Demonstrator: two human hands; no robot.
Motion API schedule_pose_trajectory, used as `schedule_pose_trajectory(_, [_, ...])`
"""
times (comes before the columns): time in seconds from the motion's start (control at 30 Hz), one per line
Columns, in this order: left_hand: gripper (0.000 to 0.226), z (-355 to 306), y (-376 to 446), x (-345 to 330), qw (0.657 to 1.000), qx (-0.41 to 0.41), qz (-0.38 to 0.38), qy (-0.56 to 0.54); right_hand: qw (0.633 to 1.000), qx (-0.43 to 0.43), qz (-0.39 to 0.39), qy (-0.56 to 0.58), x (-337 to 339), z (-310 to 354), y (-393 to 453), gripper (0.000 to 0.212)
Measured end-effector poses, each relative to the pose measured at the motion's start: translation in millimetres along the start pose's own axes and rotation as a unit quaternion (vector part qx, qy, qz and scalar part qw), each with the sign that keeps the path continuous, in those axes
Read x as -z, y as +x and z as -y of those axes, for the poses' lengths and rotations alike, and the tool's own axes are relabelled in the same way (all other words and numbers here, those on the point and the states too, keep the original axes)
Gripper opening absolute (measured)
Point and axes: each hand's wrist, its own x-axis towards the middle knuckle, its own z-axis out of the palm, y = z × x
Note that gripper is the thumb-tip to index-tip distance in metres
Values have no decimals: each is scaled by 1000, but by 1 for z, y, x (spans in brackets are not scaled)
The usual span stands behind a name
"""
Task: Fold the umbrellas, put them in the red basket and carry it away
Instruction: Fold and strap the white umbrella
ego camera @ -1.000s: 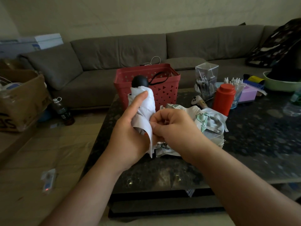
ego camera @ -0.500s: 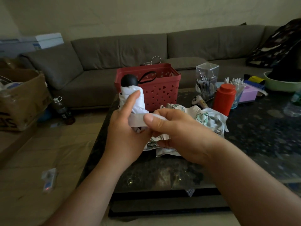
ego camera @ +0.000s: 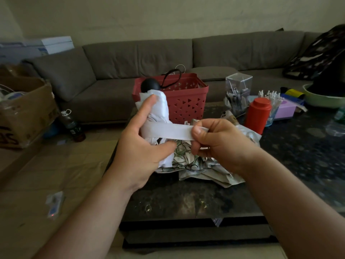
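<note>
My left hand [ego camera: 141, 146] grips a folded white umbrella [ego camera: 160, 105] upright above the table's near left part; its round black handle [ego camera: 149, 86] and wrist loop point up in front of the red basket [ego camera: 188, 101]. My right hand [ego camera: 216, 141] pinches the end of the umbrella's white strap [ego camera: 168, 130], pulled out taut to the right. A second umbrella with a green leaf print [ego camera: 196, 165] lies crumpled on the dark table [ego camera: 186, 200] beneath both hands.
To the right of the basket stand a clear pen holder [ego camera: 238, 96], a red canister [ego camera: 258, 115], a purple box [ego camera: 285, 111] and a green bowl [ego camera: 324, 99]. A grey sofa [ego camera: 130, 62] runs behind. A cardboard box [ego camera: 24, 111] and a bottle [ego camera: 71, 126] are on the floor at left.
My right hand has drawn the white strap out to the right, from bunched against the umbrella to stretched flat. My left hand has shifted the umbrella slightly left and lower.
</note>
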Motion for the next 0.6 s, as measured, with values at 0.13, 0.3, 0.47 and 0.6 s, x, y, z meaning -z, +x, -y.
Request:
schedule_pose_trajectory(0.13, [107, -5, -5, -5, 989, 21, 92, -113, 1000, -9, 19, 17, -2, -9, 7, 32])
schedule_pose_trajectory(0.3, [105, -2, -9, -9, 968, 39, 144, -201, 997, -8, 15, 79, -8, -10, 10, 29])
schedule_pose_trajectory(0.47, [109, 1, -10, -12, 963, 26, 171, -208, 983, -28, 53, 175, -15, -16, 8, 28])
schedule_pose_trajectory(0.6, [91, 2, -10, -16, 965, -8, 153, -212, 974, -39, 54, 217, -19, -16, 6, 21])
